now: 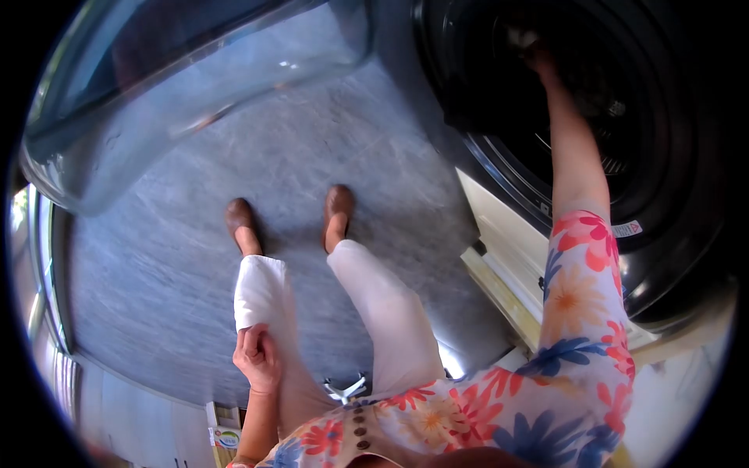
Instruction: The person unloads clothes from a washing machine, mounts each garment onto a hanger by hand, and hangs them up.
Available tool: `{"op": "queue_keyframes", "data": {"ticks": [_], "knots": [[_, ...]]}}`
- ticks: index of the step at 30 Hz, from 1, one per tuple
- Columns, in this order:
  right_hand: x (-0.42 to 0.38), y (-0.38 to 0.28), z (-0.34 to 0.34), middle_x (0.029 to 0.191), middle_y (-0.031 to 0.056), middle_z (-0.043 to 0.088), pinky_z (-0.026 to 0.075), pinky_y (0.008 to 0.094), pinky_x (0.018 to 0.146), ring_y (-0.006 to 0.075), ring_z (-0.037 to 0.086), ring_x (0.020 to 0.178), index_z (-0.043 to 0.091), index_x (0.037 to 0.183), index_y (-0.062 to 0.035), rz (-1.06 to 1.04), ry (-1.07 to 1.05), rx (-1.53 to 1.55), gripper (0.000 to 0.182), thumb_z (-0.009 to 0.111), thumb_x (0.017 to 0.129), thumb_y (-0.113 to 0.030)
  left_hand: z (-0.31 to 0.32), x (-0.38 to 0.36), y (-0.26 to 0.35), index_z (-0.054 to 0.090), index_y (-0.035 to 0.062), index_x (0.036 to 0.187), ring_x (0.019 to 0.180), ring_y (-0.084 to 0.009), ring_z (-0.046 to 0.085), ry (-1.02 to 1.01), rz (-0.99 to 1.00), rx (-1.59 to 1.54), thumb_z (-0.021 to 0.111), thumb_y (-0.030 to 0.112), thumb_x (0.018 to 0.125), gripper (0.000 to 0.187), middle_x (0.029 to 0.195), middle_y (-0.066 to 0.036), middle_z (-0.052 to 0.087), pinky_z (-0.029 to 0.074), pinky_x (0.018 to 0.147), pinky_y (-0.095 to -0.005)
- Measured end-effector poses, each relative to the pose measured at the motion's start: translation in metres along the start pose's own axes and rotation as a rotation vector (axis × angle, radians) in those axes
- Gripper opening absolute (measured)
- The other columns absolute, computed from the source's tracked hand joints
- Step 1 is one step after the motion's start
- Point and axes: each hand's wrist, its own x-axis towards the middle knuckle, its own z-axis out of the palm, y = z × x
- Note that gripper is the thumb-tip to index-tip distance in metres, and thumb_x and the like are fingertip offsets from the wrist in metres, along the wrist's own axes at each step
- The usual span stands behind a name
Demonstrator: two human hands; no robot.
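Note:
My right hand [538, 59] is deep inside the dark drum [499, 101] of a front-loading washing machine, with the arm stretched through the round opening. At its fingertips is a small pale thing [521, 36], too dim and blurred to name. Shadow hides most of those fingers, so their grip does not show. My left hand [257, 357] hangs low beside my left knee, in front of the white trouser leg [262, 292]. Its fingers are loosely curled in, and nothing shows in them.
A large clear glass door [211, 93] stands open at the upper left. A black rim [515, 183] surrounds the drum opening, above a pale cabinet panel [499, 218]. My feet in brown shoes [338, 204] stand on the grey floor [156, 288]. A white star-shaped base [346, 388] shows between my legs.

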Motion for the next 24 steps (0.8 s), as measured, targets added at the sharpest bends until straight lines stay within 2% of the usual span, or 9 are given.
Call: {"op": "queue_keyframes", "data": {"ticks": [2, 7, 9, 11, 14, 17, 20, 22, 24], "knots": [[-0.002, -0.011, -0.005, 0.122, 0.0135, 0.044, 0.044, 0.0407, 0.084, 0.0287, 0.047, 0.107, 0.042, 0.122, -0.0087, 0.14, 0.011, 0.402, 0.041, 0.05, 0.086, -0.026, -0.003, 0.003, 0.0, 0.058, 0.005, 0.08, 0.054, -0.0211, 0.051, 0.002, 0.012, -0.008, 0.046, -0.007, 0.068, 0.022, 0.07, -0.009, 0.054, 0.041, 0.051, -0.0272], [-0.032, -0.043, -0.009, 0.135, 0.0119, 0.03, 0.038, 0.0401, 0.094, 0.0289, 0.035, 0.12, 0.023, 0.135, -0.0164, 0.191, 0.041, 0.597, 0.063, 0.054, 0.084, -0.037, -0.006, 0.009, -0.002, 0.058, 0.0044, 0.08, 0.053, -0.0194, 0.049, 0.003, 0.013, -0.024, 0.045, -0.007, 0.068, 0.021, 0.071, -0.009, 0.054, 0.04, 0.05, -0.0258], [-0.005, -0.005, 0.025, 0.139, 0.0121, 0.022, 0.037, 0.0406, 0.095, 0.0281, 0.028, 0.125, 0.019, 0.137, -0.0172, -0.001, 0.103, -0.094, 0.073, 0.055, 0.08, -0.046, -0.009, 0.011, -0.003, 0.058, 0.0043, 0.08, 0.052, -0.0191, 0.049, 0.009, 0.024, -0.017, 0.045, -0.007, 0.068, 0.021, 0.071, -0.009, 0.054, 0.04, 0.05, -0.0256], [0.011, 0.013, 0.052, 0.138, 0.015, 0.026, 0.04, 0.0423, 0.092, 0.0275, 0.032, 0.125, 0.028, 0.134, -0.0148, -0.129, 0.271, -0.633, 0.077, 0.056, 0.074, -0.055, -0.011, 0.014, -0.002, 0.058, 0.0043, 0.08, 0.052, -0.0192, 0.049, 0.0, 0.02, -0.011, 0.045, -0.008, 0.068, 0.021, 0.071, -0.009, 0.054, 0.04, 0.05, -0.0257], [0.016, 0.006, 0.041, 0.124, 0.0169, 0.046, 0.045, 0.0429, 0.084, 0.0292, 0.046, 0.113, 0.044, 0.123, -0.0102, -0.011, 0.186, -0.763, 0.059, 0.055, 0.078, -0.046, -0.014, 0.016, -0.003, 0.058, 0.0041, 0.08, 0.053, -0.0201, 0.049, -0.006, 0.018, 0.027, 0.046, -0.008, 0.068, 0.02, 0.071, -0.009, 0.053, 0.04, 0.05, -0.026], [-0.007, -0.009, 0.025, 0.102, 0.0154, 0.06, 0.048, 0.0409, 0.077, 0.0278, 0.06, 0.091, 0.055, 0.108, -0.0053, -0.06, 0.205, -0.931, 0.042, 0.056, 0.079, -0.037, -0.014, 0.015, -0.005, 0.058, 0.0037, 0.079, 0.054, -0.0216, 0.049, 0.0, 0.011, -0.045, 0.046, -0.008, 0.069, 0.019, 0.07, -0.01, 0.053, 0.04, 0.051, -0.0267], [-0.076, -0.053, 0.021, 0.087, 0.0119, 0.062, 0.051, 0.0381, 0.067, 0.023, 0.062, 0.074, 0.057, 0.098, -0.0039, 0.147, 0.191, 0.097, 0.026, 0.055, 0.082, -0.024, -0.015, 0.014, -0.005, 0.058, 0.0034, 0.079, 0.055, -0.0226, 0.05, -0.033, 0.001, -0.04, 0.047, -0.008, 0.069, 0.019, 0.07, -0.01, 0.053, 0.041, 0.052, -0.0274], [-0.157, -0.115, 0.018, 0.074, 0.0084, 0.059, 0.049, 0.03, 0.059, 0.0162, 0.058, 0.063, 0.056, 0.086, -0.0022, 0.324, 0.203, 0.557, 0.011, 0.053, 0.081, -0.012, -0.016, 0.011, -0.011, 0.059, 0.0037, 0.079, 0.056, -0.024, 0.051, -0.033, 0.013, -0.04, 0.048, -0.007, 0.069, 0.018, 0.069, -0.011, 0.053, 0.042, 0.054, -0.0286], [-0.204, -0.096, 0.005, 0.071, 0.0057, 0.058, 0.05, 0.0331, 0.06, 0.0175, 0.058, 0.06, 0.056, 0.087, -0.006, 0.237, -0.047, 0.929, 0.008, 0.051, 0.084, -0.011, -0.02, 0.006, -0.017, 0.059, 0.0049, 0.079, 0.056, -0.0243, 0.051, -0.03, 0.021, -0.028, 0.049, -0.006, 0.069, 0.018, 0.07, -0.01, 0.053, 0.042, 0.054, -0.0292]]}}
